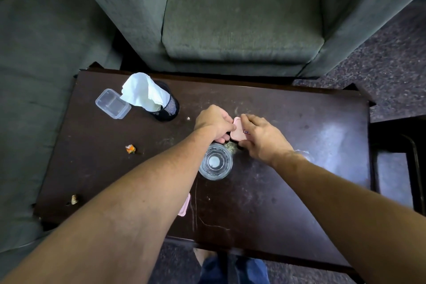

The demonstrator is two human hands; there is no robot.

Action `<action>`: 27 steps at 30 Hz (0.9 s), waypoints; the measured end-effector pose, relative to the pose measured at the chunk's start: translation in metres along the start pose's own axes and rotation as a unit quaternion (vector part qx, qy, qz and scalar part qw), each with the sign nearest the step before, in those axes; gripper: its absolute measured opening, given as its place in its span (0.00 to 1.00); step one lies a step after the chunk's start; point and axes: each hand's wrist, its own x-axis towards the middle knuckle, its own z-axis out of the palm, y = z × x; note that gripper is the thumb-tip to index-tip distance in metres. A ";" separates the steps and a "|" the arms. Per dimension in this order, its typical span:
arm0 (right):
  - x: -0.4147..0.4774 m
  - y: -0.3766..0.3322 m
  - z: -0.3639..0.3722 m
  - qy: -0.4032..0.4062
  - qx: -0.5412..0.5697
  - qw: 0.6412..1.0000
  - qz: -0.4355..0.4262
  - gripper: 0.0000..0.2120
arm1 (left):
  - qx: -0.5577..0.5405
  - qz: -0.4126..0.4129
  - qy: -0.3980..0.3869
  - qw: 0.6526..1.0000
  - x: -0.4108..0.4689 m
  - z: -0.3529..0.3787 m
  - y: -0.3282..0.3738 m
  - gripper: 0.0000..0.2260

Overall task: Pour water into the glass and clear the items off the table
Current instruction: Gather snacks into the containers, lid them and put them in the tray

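- Head view, looking down: dark brown worktop (299,145), surface scuffed and dusty, with a grey sofa (230,18) beyond its far edge.
- Left hand (213,122) and right hand (262,138) meet near the middle of the worktop, both on a small pink object (237,130).
- Left fingers curled shut around the left side of the pink object; right fingers bent over its right side, thumb below it. Object is mostly covered, so its kind cannot be told.
- Clear glass (215,161) stands upright just nearer than the hands, beside the left wrist, touching neither hand as far as can be seen. Water level cannot be told from above.
- Patch of crumbs (231,146) between the glass and the pink object.
- Far left corner: clear plastic box (113,104), lid on, and just right of it a black mesh cup (168,108) holding a white tissue (143,91).
- Left side: orange wrapper scrap (130,148); nearer the left near corner, another small scrap (74,199).
- Second pink item (185,208) shows partly from under the left forearm, near the near edge.
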 end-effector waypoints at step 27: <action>0.017 -0.135 -0.044 0.212 0.011 0.975 -0.061 0.11 | 0.134 0.149 0.133 0.971 -0.059 -0.093 -0.033 0.12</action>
